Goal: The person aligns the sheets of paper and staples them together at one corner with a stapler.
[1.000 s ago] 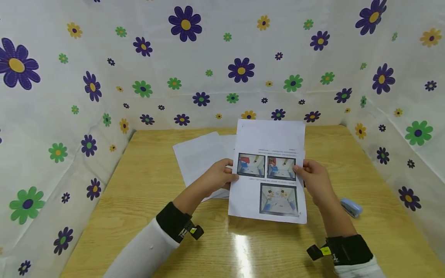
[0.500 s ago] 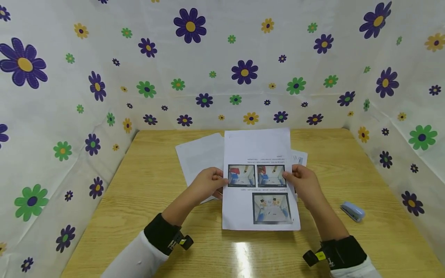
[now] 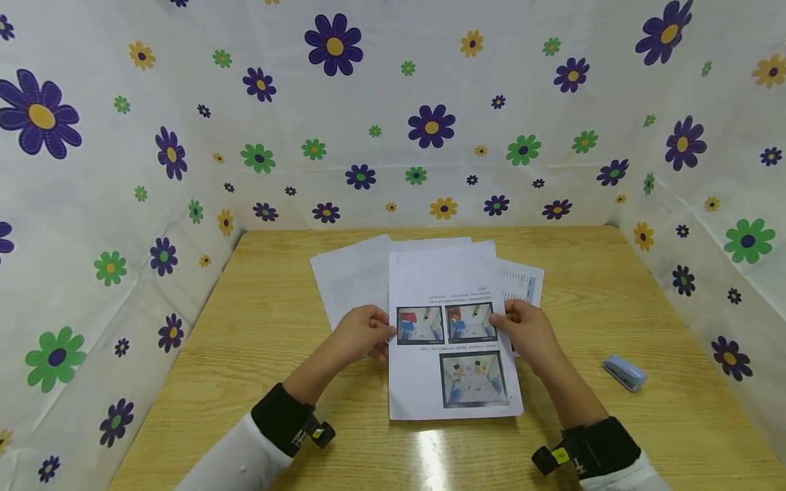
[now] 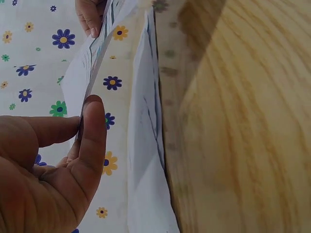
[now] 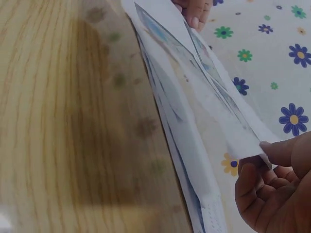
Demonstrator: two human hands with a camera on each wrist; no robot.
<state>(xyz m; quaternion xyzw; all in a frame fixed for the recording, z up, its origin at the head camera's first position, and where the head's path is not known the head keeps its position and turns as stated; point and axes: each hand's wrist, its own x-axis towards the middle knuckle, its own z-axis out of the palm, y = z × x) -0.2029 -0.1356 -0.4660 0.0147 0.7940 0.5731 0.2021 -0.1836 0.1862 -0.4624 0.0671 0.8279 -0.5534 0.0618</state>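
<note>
A white sheet of paper [image 3: 454,382] printed with photos is held up at both side edges; whether it is one sheet or a thin stack, I cannot tell. My left hand [image 3: 362,332] pinches its left edge, thumb on one face and fingers on the other in the left wrist view. The right hand [image 3: 526,332] pinches the opposite edge, with the thumb lying on the printed face. In the right wrist view the held paper [image 5: 214,82] stands apart from other papers [image 5: 180,111] lying on the table below it.
Beneath and behind the held paper, a sheet [image 3: 353,273] angles out at the left and a printed sheet [image 3: 522,279] shows at the right. A light blue stapler [image 3: 624,373] lies on the wooden table [image 3: 258,314] to the right. Flower-patterned cloth [image 3: 381,95] surrounds the table's back and sides.
Both hands have brought the paper down and a little to the left, towards the near side. More of the papers behind it now shows. The stapler stays in place.
</note>
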